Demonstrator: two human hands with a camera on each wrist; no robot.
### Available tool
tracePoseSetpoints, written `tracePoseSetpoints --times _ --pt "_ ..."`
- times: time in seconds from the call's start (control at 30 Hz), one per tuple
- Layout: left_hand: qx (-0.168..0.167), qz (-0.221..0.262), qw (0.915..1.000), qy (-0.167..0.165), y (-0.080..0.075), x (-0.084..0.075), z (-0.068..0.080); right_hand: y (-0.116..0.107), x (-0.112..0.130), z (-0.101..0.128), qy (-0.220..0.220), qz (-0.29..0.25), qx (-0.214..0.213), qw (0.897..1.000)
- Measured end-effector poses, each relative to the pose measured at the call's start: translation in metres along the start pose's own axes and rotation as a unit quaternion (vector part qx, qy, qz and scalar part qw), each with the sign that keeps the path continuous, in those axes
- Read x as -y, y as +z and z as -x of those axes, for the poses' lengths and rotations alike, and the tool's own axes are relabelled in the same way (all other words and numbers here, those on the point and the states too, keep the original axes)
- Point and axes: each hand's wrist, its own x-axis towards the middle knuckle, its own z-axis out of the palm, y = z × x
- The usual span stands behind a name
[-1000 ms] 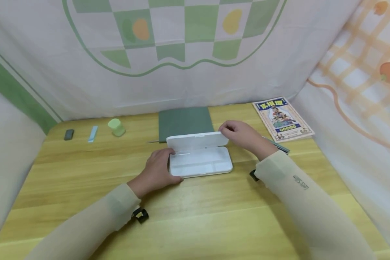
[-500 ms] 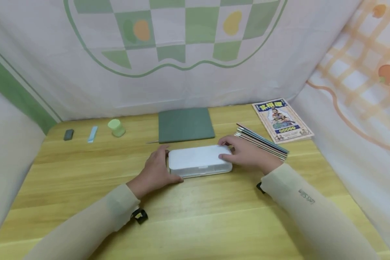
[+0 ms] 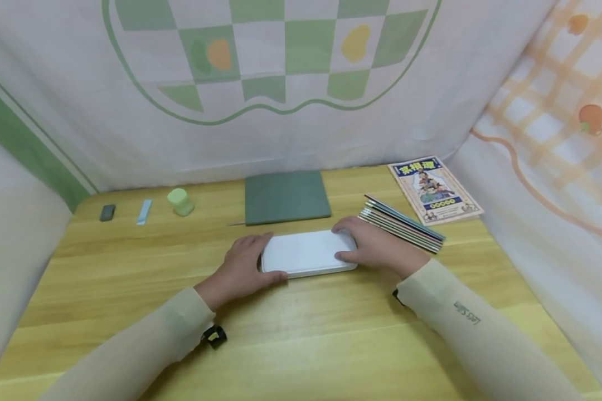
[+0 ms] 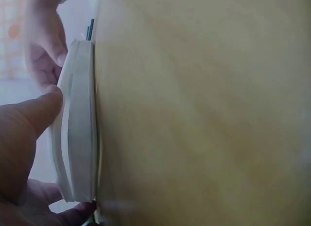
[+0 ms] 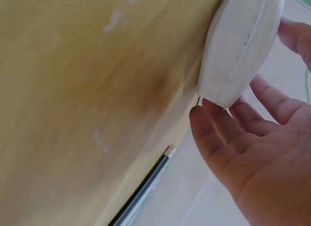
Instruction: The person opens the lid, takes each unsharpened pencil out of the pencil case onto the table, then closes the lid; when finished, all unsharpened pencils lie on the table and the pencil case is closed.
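A white flat case [image 3: 306, 253] lies closed on the wooden table [image 3: 306, 340], in the middle. My left hand [image 3: 241, 264] holds its left end, thumb along the front edge and fingers behind it. My right hand [image 3: 376, 248] holds the right end, thumb on the lid and fingers round the far corner. In the left wrist view the case [image 4: 77, 129] shows edge-on, with my left hand's thumb [image 4: 29, 124] against it. The right wrist view shows the case's end [image 5: 238, 46] between the fingers [image 5: 218, 124] and thumb of my right hand.
Behind the case lies a green notebook [image 3: 286, 196] with a pencil [image 3: 236, 224] at its left corner. A fanned stack of thin books [image 3: 401, 223] and an illustrated booklet [image 3: 433, 188] lie at the right. A green cylinder [image 3: 180, 201], blue strip [image 3: 143, 211] and dark eraser [image 3: 107, 212] sit far left.
The case's lid stood open one second ago. My right hand brought it down, and the case is now closed with both hands at its ends.
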Motion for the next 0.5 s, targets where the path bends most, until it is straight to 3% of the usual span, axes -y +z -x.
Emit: tracePoseSetpoints --times 0.5 --pt "-0.004 -0.003 1.0000 -0.003 0.0006 -0.0044 -0.0030 -0.0007 0.0024 -0.0007 -0.002 0.024 0.000 1.000"
